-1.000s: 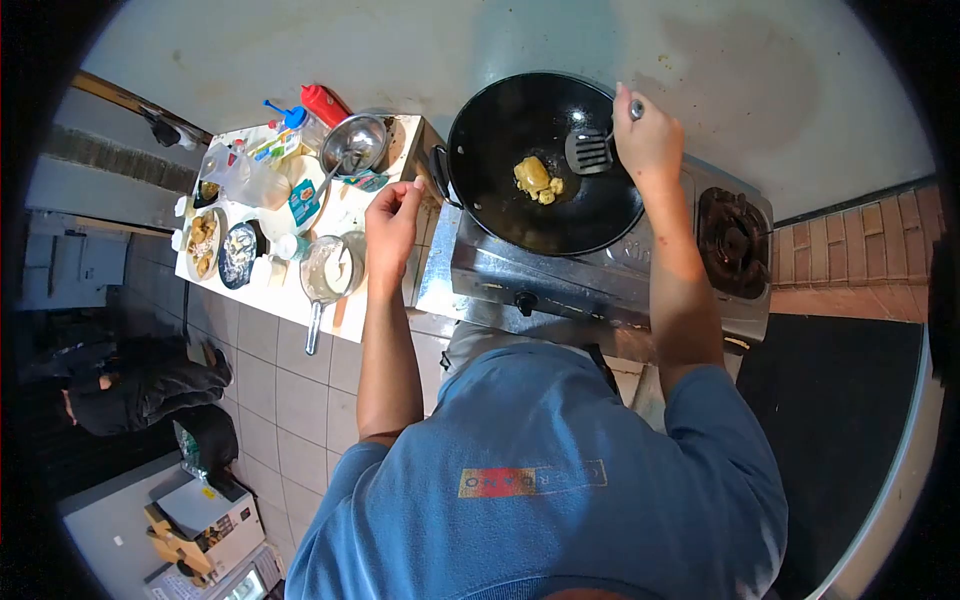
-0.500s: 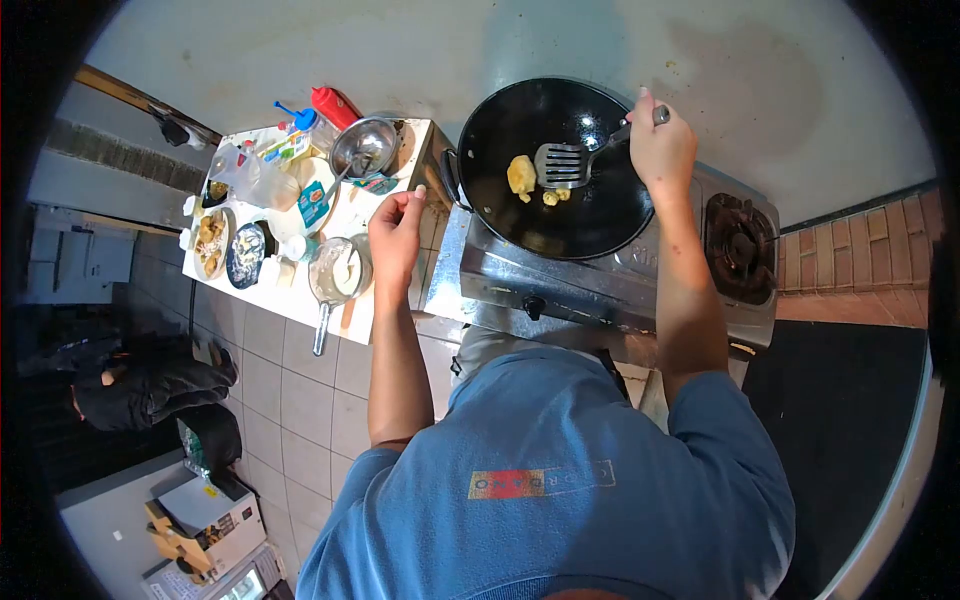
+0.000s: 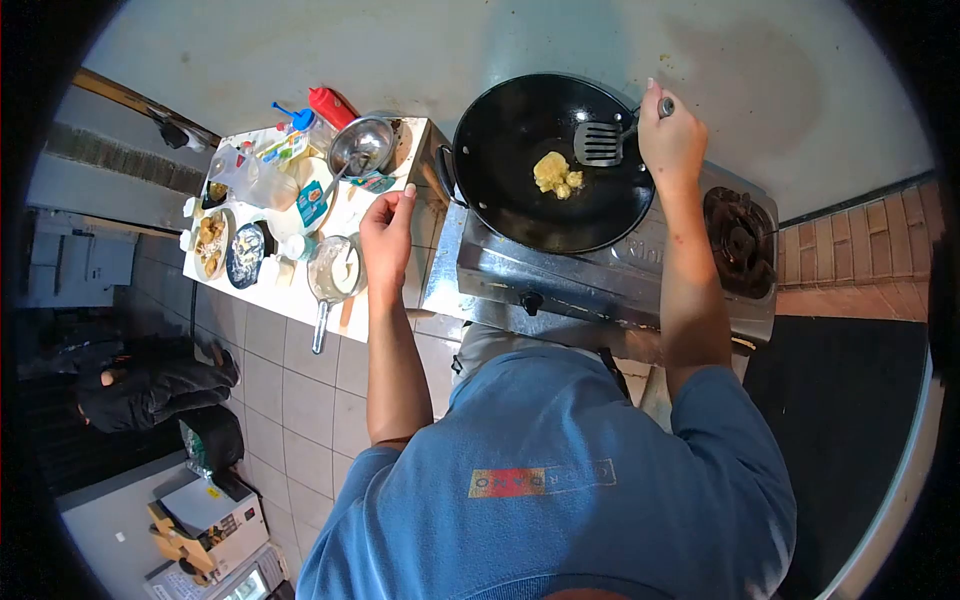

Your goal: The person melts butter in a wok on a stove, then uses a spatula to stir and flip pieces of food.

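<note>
My right hand [image 3: 673,145] is wrapped round the handle of a slotted spatula [image 3: 599,144]. The spatula's metal head is over the right side of a black wok [image 3: 500,215], apart from the food. A yellowish fried lump [image 3: 552,174] with small crumbs beside it lies near the wok's middle. To the left of the wok, my left hand [image 3: 386,240] is held up with fingers curled in and thumb raised; nothing shows in it. Nearest to that hand is a small saucepan [image 3: 322,285] holding pale batter and a spoon.
The wok sits on a steel gas stove [image 3: 590,290] with a second burner [image 3: 738,238] at right. A white table [image 3: 262,300] carries a metal bowl [image 3: 345,150], a red bottle [image 3: 330,105], a plate of fried food [image 3: 212,262] and a dark bowl [image 3: 246,262]. A person [image 3: 150,390] is at far left.
The spatula has moved up and right, away from the lump. The lump has shifted right and now shows a rougher, yellower face. My left hand has moved slightly left.
</note>
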Motion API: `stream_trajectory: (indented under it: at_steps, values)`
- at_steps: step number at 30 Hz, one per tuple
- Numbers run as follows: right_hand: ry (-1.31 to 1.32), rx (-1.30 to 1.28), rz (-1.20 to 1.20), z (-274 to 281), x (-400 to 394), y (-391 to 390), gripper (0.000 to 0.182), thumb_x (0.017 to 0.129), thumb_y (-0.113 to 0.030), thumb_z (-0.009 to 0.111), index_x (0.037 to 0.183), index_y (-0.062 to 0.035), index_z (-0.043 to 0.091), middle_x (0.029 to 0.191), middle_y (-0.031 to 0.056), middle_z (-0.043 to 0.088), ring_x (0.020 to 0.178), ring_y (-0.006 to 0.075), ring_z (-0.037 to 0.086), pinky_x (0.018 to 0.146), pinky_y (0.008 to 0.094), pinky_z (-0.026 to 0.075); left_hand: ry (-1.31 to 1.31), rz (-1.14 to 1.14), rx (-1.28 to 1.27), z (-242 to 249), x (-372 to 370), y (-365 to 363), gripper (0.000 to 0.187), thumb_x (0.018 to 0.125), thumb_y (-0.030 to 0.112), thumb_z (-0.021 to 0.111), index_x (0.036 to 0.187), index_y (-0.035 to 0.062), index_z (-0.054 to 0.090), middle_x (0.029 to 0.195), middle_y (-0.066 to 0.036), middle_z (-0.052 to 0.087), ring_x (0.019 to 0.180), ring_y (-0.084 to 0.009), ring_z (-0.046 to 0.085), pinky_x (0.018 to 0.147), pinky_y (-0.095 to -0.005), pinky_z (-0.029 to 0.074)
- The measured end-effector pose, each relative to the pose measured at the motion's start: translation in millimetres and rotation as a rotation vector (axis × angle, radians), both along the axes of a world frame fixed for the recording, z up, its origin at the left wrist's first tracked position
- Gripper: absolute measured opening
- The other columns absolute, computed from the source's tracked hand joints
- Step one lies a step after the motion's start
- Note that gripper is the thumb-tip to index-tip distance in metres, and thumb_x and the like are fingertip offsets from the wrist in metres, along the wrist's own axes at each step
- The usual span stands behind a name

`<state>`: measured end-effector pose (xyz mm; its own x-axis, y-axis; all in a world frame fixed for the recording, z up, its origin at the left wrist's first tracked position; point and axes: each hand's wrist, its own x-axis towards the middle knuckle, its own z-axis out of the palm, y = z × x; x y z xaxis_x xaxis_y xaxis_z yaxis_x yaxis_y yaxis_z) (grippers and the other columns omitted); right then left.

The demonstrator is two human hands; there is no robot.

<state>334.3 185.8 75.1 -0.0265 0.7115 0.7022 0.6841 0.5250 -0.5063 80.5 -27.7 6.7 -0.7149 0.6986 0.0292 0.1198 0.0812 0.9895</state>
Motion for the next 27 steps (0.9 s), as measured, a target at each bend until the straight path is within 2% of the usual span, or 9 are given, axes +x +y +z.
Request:
stream_trajectory:
  at_steps: [8,13,17,19,23,27]
  values:
    - [-0.042,-0.010,0.007,-11.9,-7.3,-2.1,0.040,0.087,-0.030,0.052,0.057,-0.0036,0.052,0.054,0.0190,0.052,0.054,0.0400,0.053,0.049,0.0443,0.042,0.038,-0.007,-0.029,0.7,3.9,1.3,0.027,0.086,0.027,0.063,0.079,0.0010,0.062,0.064,0.008,0.046,0.058,-0.0018,0.034,0.051,-0.0187,0.027]
    - [0.115,-0.015,0.101,-6.4,-11.0,-4.3,0.040,0.087,-0.029,0.053,0.058,-0.0030,0.051,0.053,0.0185,0.050,0.052,0.0399,0.051,0.048,0.0421,0.040,0.048,-0.003,-0.008,0.9,5.6,3.7,0.027,0.086,0.027,0.063,0.079,0.0012,0.061,0.063,0.008,0.046,0.057,-0.0016,0.034,0.051,-0.0187,0.026]
    - [0.114,0.013,0.123,3.3,-8.9,-16.3,0.038,0.087,-0.028,0.053,0.059,-0.0032,0.052,0.052,0.0177,0.049,0.051,0.0396,0.050,0.047,0.0412,0.040,0.027,-0.002,-0.007,-0.4,4.6,4.0,0.026,0.086,0.027,0.063,0.080,0.0013,0.062,0.064,0.008,0.046,0.057,-0.0016,0.034,0.051,-0.0186,0.026]
    - [0.140,-0.055,0.217,4.0,-10.7,-25.4,0.036,0.087,-0.028,0.055,0.061,-0.0037,0.054,0.053,0.0178,0.049,0.052,0.0391,0.050,0.047,0.0402,0.040,0.016,-0.004,-0.022,0.0,4.0,4.5,0.026,0.086,0.026,0.063,0.080,0.0012,0.062,0.064,0.008,0.047,0.057,-0.0016,0.034,0.051,-0.0185,0.026]
    - [0.059,-0.102,0.307,1.1,-13.7,-35.5,0.033,0.086,-0.028,0.057,0.062,-0.0045,0.056,0.055,0.0181,0.051,0.053,0.0382,0.052,0.048,0.0397,0.041,0.018,-0.017,-0.006,-1.2,5.2,8.4,0.025,0.086,0.025,0.063,0.081,0.0008,0.063,0.064,0.007,0.048,0.058,-0.0019,0.035,0.052,-0.0182,0.027]
    - [-0.029,-0.007,0.302,2.1,-13.5,-32.7,0.031,0.085,-0.027,0.058,0.064,-0.0051,0.058,0.057,0.0184,0.054,0.053,0.0371,0.054,0.048,0.0399,0.042,0.025,-0.014,0.006,-2.1,5.4,10.5,0.025,0.086,0.025,0.063,0.082,0.0004,0.063,0.065,0.007,0.049,0.059,-0.0020,0.036,0.052,-0.0181,0.028]
